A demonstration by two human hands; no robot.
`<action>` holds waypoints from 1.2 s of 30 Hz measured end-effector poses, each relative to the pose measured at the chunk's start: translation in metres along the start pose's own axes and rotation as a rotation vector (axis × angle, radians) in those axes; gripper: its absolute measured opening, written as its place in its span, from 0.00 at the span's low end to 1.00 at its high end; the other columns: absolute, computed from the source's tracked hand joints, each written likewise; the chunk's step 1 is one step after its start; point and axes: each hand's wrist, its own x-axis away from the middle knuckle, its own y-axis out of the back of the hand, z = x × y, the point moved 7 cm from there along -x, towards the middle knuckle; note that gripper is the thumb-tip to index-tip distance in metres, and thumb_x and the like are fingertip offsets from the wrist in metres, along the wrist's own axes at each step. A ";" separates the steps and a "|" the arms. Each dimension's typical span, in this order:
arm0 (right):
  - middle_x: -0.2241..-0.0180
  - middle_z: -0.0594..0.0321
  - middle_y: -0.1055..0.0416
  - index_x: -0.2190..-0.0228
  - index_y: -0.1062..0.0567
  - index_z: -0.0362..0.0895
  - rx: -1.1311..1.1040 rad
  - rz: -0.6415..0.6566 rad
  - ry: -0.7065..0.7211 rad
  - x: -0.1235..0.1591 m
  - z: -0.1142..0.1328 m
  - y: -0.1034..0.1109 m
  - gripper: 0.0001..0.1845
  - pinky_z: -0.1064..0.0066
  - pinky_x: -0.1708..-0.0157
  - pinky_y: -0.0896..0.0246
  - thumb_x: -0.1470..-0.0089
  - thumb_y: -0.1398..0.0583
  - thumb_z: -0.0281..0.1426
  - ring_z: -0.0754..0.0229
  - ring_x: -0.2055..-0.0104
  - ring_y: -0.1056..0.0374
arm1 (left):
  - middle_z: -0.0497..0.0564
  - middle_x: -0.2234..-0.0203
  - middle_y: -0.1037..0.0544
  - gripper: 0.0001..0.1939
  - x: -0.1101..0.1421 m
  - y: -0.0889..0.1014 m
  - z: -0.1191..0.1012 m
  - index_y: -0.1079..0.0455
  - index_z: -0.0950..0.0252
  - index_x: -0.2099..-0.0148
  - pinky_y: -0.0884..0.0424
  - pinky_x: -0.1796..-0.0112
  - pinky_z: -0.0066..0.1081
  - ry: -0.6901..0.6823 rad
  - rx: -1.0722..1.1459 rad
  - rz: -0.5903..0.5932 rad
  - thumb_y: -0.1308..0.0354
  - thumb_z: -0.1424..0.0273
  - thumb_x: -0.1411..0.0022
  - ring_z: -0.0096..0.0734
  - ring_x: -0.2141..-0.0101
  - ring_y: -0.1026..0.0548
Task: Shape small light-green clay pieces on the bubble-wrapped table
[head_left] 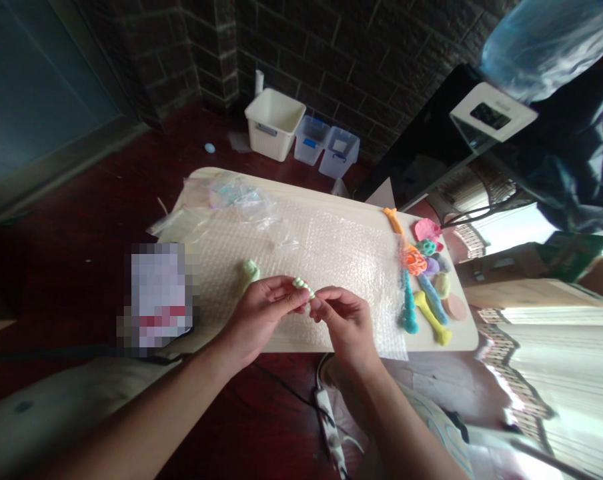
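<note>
Over the middle of the table, a small pale green twisted piece [302, 285], soft and clay-like, is pinched between my two hands. My left hand [264, 308] holds its left end between thumb and fingers. The fingertips of my right hand [345, 321] close on its right end. Just behind my left hand lies a larger light green lump [250, 270], partly hidden by that hand. Bubble wrap [351, 257] covers the tabletop beneath both hands.
Coloured clay-like shapes, among them a yellow bone-like piece [433, 319] and an orange tangle [414, 261], crowd the table's right end. Clear plastic bags [251, 203] lie at the back left. A blurred-out box [159, 297] sits at left. Bins [274, 127] stand behind; a power strip [330, 430] lies below.
</note>
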 end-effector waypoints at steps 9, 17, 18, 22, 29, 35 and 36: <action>0.72 0.65 0.22 0.70 0.17 0.47 0.065 0.017 0.056 0.001 0.014 -0.007 0.08 0.69 0.67 0.29 0.50 0.24 0.32 0.62 0.70 0.27 | 0.50 0.66 0.20 0.12 0.001 -0.002 0.001 0.22 0.68 0.62 0.27 0.60 0.27 0.045 0.060 0.012 0.25 0.68 0.44 0.27 0.65 0.23; 0.64 0.64 0.23 0.60 0.17 0.49 0.050 0.110 0.061 0.002 0.014 -0.005 0.12 0.68 0.65 0.29 0.47 0.26 0.31 0.62 0.67 0.26 | 0.49 0.69 0.20 0.16 0.003 -0.001 -0.003 0.25 0.67 0.58 0.29 0.64 0.26 0.096 0.050 0.042 0.24 0.69 0.45 0.25 0.69 0.24; 0.65 0.64 0.23 0.60 0.17 0.49 0.051 0.109 0.066 0.002 0.015 -0.005 0.12 0.68 0.65 0.29 0.47 0.26 0.31 0.62 0.67 0.26 | 0.49 0.70 0.20 0.16 0.003 -0.001 -0.003 0.25 0.67 0.57 0.30 0.64 0.25 0.099 0.043 0.044 0.25 0.69 0.44 0.24 0.70 0.24; 0.68 0.65 0.23 0.63 0.16 0.49 0.039 0.109 0.067 0.002 0.019 -0.009 0.07 0.68 0.65 0.28 0.45 0.27 0.31 0.63 0.68 0.26 | 0.49 0.71 0.19 0.16 0.003 -0.001 -0.002 0.25 0.68 0.56 0.30 0.65 0.25 0.109 0.034 0.050 0.25 0.69 0.44 0.23 0.70 0.24; 0.74 0.65 0.24 0.69 0.17 0.46 0.122 0.023 0.076 0.004 0.019 -0.004 0.06 0.71 0.72 0.34 0.45 0.27 0.34 0.63 0.73 0.30 | 0.49 0.68 0.17 0.15 0.000 0.000 0.002 0.26 0.66 0.58 0.26 0.59 0.30 0.073 0.063 0.048 0.24 0.69 0.44 0.30 0.65 0.20; 0.76 0.63 0.23 0.70 0.15 0.46 0.199 -0.009 0.063 0.005 0.019 -0.002 0.08 0.70 0.73 0.34 0.43 0.29 0.36 0.63 0.75 0.31 | 0.51 0.66 0.16 0.15 0.001 0.005 0.001 0.25 0.66 0.59 0.26 0.59 0.32 0.006 0.016 0.003 0.24 0.70 0.45 0.32 0.64 0.19; 0.76 0.63 0.23 0.70 0.15 0.46 0.201 -0.010 0.061 0.005 0.019 -0.002 0.08 0.69 0.74 0.34 0.43 0.29 0.36 0.62 0.75 0.31 | 0.51 0.66 0.16 0.15 0.001 0.005 0.000 0.24 0.66 0.59 0.26 0.59 0.31 -0.005 -0.003 -0.002 0.24 0.70 0.45 0.32 0.64 0.19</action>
